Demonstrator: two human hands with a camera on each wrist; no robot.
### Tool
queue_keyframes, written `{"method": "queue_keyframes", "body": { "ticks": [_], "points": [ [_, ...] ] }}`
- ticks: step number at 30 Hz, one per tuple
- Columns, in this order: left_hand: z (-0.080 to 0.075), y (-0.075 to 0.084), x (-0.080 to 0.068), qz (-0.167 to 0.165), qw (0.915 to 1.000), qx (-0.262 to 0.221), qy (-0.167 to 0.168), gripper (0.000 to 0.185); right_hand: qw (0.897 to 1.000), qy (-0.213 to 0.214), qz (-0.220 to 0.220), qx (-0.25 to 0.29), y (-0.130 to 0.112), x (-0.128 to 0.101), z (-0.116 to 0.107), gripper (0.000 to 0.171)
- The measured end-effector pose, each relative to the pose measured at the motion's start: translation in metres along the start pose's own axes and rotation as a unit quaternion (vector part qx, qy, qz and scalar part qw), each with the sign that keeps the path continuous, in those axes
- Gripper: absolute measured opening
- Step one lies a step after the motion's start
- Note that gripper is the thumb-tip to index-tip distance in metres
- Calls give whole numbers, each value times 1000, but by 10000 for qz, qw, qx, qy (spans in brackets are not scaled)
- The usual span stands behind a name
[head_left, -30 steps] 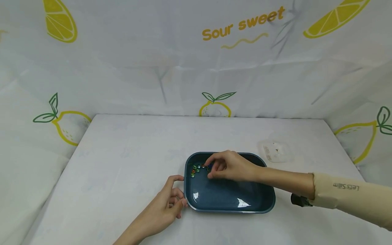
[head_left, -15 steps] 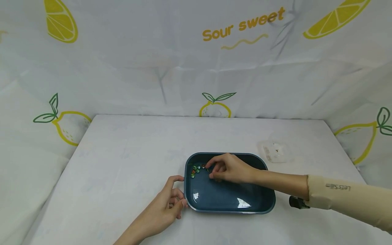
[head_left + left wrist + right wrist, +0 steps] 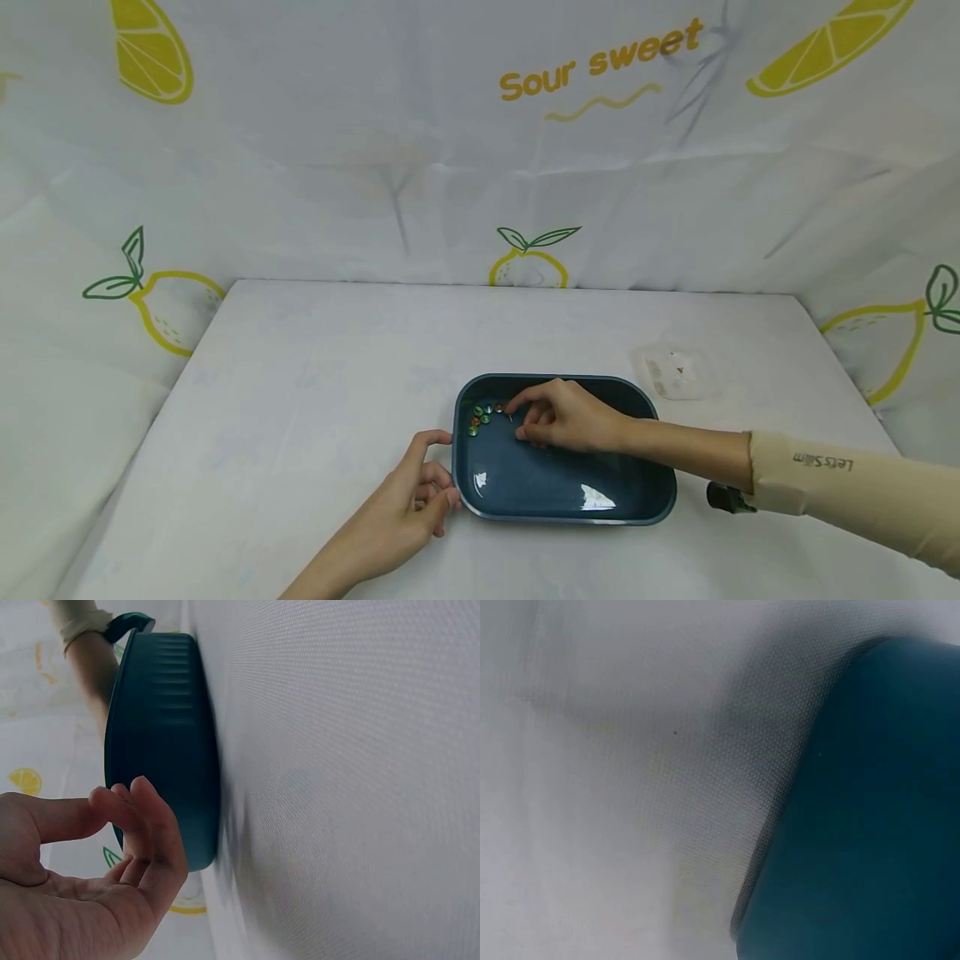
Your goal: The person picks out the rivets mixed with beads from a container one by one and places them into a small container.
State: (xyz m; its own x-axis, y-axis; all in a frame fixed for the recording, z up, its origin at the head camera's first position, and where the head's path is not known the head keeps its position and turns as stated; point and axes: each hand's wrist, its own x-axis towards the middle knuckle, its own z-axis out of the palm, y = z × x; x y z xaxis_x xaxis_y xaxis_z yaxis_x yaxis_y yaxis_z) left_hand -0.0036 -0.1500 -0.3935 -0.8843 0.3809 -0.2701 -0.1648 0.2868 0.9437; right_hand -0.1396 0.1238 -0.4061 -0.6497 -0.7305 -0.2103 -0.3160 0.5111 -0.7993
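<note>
A dark teal tray [image 3: 555, 483] with rounded corners lies on the white table in the head view. In its far left corner several small shiny glass marbles [image 3: 476, 431], green, orange and bluish, sit close together. My right hand [image 3: 573, 417] reaches into the tray from the right. Its bent index fingertip is right by the end of the row of marbles, and its thumb stands apart from that fingertip. My left hand [image 3: 393, 517] rests at the tray's left side, bent fingers against the outer wall [image 3: 169, 712] in the left wrist view. The right wrist view shows no fingers.
A clear plastic box [image 3: 678, 372] lies behind the tray's right end. A dark wrist camera [image 3: 727, 497] hangs below the right sleeve [image 3: 847, 492]. A white cloth [image 3: 337, 167] printed with lemons hangs behind the table [image 3: 300, 375].
My right hand has drawn slightly right and toward me, uncovering more of an orange marble. A blue spot under its fingers no longer shows. The left hand and tray stay in place.
</note>
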Motion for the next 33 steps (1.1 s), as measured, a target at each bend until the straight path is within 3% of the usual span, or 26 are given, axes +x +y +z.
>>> {"method": "queue_keyframes", "body": {
  "ticks": [15, 33],
  "points": [
    [0, -1, 0, 44, 10000, 65, -3, 59, 9979, 197, -364, -503, -2, -3, 3, 6],
    [0, -1, 0, 69, 9999, 80, 10, 59, 9981, 69, -330, -524, 0, -4, 1, 4]
  ]
}}
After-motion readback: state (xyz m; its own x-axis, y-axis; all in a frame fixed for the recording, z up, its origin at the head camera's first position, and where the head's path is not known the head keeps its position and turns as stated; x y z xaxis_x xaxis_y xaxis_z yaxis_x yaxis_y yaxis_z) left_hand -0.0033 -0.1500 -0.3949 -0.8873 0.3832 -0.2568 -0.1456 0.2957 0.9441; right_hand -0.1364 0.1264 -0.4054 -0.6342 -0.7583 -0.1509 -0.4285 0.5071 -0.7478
